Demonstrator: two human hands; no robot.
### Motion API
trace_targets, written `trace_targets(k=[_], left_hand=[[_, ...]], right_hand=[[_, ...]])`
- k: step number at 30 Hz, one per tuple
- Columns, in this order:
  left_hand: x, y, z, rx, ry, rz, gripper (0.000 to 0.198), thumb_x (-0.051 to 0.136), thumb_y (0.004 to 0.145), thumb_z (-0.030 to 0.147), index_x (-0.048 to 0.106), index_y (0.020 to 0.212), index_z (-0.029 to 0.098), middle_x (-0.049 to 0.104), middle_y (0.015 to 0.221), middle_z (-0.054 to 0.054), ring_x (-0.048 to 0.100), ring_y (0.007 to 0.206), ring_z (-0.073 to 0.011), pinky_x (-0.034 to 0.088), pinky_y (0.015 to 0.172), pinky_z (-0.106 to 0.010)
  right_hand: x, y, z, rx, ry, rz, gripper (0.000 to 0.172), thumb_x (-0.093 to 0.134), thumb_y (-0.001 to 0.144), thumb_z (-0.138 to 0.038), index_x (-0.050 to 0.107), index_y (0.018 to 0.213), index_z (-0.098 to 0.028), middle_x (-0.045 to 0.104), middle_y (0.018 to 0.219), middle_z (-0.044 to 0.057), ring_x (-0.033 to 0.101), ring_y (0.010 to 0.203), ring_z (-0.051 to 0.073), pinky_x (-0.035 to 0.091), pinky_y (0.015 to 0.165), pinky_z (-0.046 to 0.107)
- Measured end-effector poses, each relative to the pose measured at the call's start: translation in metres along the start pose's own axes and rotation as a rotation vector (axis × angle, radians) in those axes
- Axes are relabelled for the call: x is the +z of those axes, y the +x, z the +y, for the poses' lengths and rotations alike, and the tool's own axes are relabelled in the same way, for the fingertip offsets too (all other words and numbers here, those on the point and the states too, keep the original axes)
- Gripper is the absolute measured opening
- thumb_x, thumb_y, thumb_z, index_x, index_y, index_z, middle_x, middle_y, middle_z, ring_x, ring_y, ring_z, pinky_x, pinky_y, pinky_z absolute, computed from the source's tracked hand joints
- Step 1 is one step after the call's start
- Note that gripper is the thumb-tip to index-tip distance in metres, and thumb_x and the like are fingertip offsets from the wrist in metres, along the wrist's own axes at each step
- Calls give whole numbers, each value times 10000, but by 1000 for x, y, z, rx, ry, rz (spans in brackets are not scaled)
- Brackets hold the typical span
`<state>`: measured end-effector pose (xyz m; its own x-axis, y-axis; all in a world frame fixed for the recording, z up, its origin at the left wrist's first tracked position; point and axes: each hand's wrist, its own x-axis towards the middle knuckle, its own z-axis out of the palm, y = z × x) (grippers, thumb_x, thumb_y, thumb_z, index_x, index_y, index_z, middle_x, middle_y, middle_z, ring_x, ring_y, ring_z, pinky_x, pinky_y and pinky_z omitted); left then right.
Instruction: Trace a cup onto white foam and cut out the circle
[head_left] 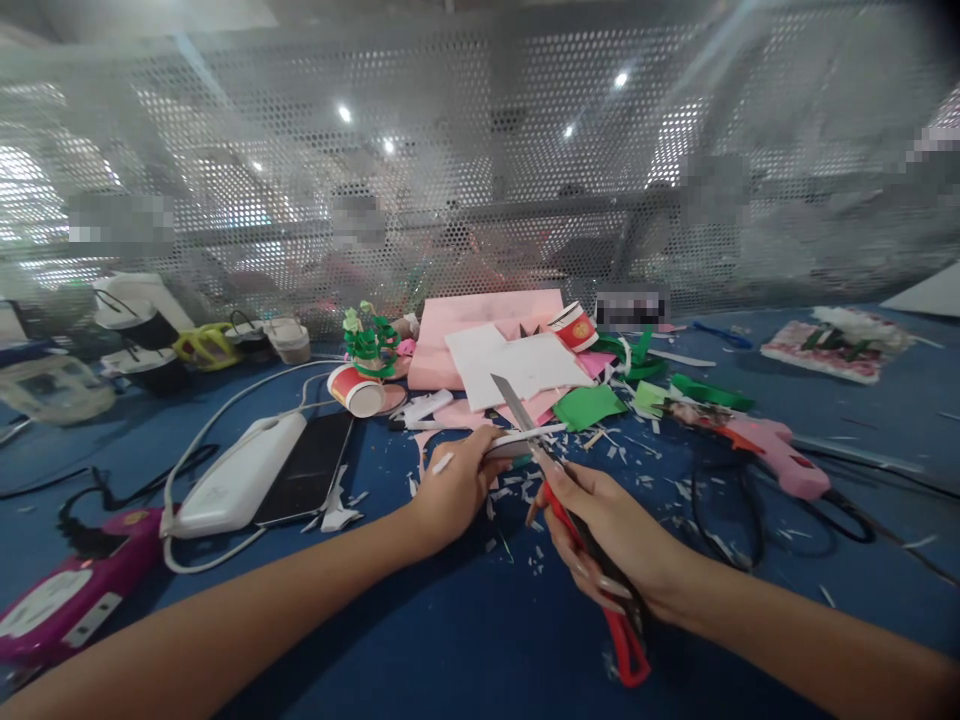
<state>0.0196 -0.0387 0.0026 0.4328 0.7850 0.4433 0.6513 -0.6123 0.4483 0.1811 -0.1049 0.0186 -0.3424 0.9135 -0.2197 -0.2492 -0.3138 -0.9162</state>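
Perforated grey screening [450,130] stands behind a blue tabletop [450,640], with bright spots of light showing across it. Taking the two hands as the centre of the dial, the left hand [456,490] pinches a narrow white strip [553,429] between thumb and fingers. The right hand [600,535] is wrapped round red-handled scissors [516,402] that point towards eleven o'clock and cross the strip just beside the left fingertips — whether they cut into it, I cannot tell. At twelve o'clock, white sheets [547,365] lie over pink paper [487,308]; one red paper cup [576,330] leans at one o'clock, and another red cup [351,388] lies on its side at ten. Green paper [589,407] sits between one and two. At nine, a black phone [311,470] lies just beside a white power bank [240,470]; at three, a pink glue gun [787,455]. White clippings [525,490] are scattered round the hands.
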Motion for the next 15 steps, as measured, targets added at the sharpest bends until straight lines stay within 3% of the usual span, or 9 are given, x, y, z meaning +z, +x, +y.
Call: trace_targets(k=[3,6,15], left_hand=[[0,4,-3,-69,-67,-46,255,541,758,219,525,1010,180,619,760,-5,543,675,-145,419,632,-253],[-1,7,-3,-113,-130,-87,219,517,761,204,556,975,179,627,822,-20,556,739,-163,436,667,-271],[1,12,-9,-237,-436,-19,286,512,701,106,563,975,171,654,890,-23,585,806,-161,480,706,-276]], right_hand=[[-2,2,-2,3,55,9,338,422,836,-495,466,742,-174,435,346,-90,262,182,37,261,189,145],[-4,4,-3,5,99,26,321,404,861,-458,462,727,-173,430,341,-88,230,184,23,251,202,136],[-5,5,-4,35,156,-12,309,386,876,-436,478,756,-166,402,311,-88,184,188,25,220,201,135]])
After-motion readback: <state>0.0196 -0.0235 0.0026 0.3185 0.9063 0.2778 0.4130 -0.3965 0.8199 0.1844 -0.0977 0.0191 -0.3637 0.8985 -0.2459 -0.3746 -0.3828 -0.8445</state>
